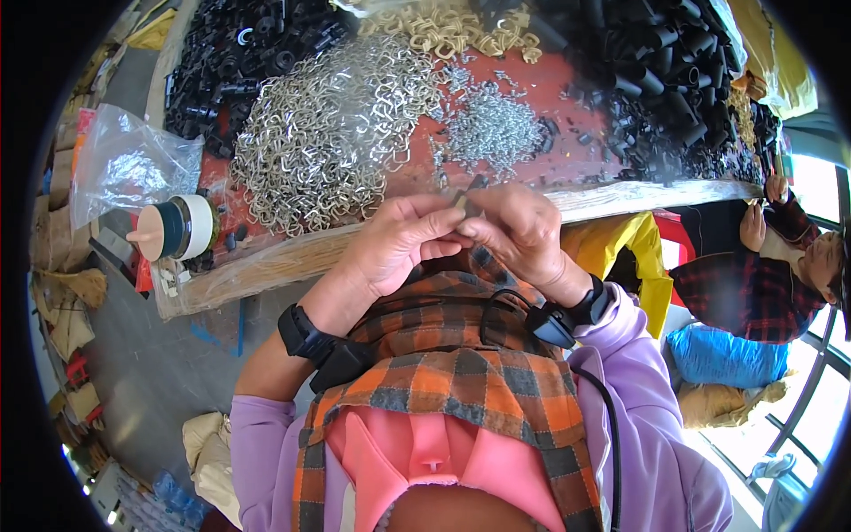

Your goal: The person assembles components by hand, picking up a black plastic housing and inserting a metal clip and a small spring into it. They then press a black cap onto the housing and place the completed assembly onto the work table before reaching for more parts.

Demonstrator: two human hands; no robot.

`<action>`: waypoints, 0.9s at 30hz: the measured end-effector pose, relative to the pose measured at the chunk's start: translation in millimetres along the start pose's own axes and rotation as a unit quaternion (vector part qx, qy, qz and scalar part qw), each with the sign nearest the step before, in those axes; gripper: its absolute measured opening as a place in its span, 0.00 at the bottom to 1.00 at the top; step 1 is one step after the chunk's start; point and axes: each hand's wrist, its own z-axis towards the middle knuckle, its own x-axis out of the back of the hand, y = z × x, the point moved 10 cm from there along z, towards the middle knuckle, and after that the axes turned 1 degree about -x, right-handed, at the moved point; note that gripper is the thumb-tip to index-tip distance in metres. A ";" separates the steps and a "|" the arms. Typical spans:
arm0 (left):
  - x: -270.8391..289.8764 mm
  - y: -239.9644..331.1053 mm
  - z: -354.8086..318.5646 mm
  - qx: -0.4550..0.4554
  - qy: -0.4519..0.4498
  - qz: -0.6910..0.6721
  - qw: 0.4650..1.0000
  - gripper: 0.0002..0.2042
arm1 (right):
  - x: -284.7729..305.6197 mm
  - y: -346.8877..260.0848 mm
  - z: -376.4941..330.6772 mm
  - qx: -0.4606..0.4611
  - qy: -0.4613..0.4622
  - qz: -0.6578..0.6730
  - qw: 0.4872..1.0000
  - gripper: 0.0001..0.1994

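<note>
My left hand (399, 241) and my right hand (523, 232) meet at the near edge of the table. Both are closed, with fingertips pinching a small dark piece (476, 184) that has a brass-coloured bit on it. The fingers cover most of this piece, so its exact kind cannot be made out. Just beyond my hands is a heap of tiny silver screw-like parts (495, 131). Left of that rises a large pile of bent silver metal loops (310, 142). Gold-coloured loops (448, 34) lie farther back.
Black plastic parts (239, 66) are heaped at the far left, black tube-shaped pieces (669, 80) at the far right. A jar (195, 227) and a clear plastic bag (137, 164) sit at the left corner. Another person (749, 279) works at the right, beyond a yellow sack (640, 266).
</note>
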 end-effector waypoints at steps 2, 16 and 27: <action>-5.5 -4.2 0.3 0.018 -0.028 0.021 0.999 0.09 | 0.0 -9.8 -0.6 0.062 -0.013 -0.075 0.995 0.12; 4.0 13.3 11.6 -0.036 -0.006 0.066 0.997 0.11 | 89.4 58.2 21.4 -0.006 0.057 -0.351 0.935 0.10; -2.3 21.5 4.9 -0.041 -0.014 0.122 0.992 0.12 | 170.7 177.3 59.5 -0.035 0.007 -0.570 0.821 0.17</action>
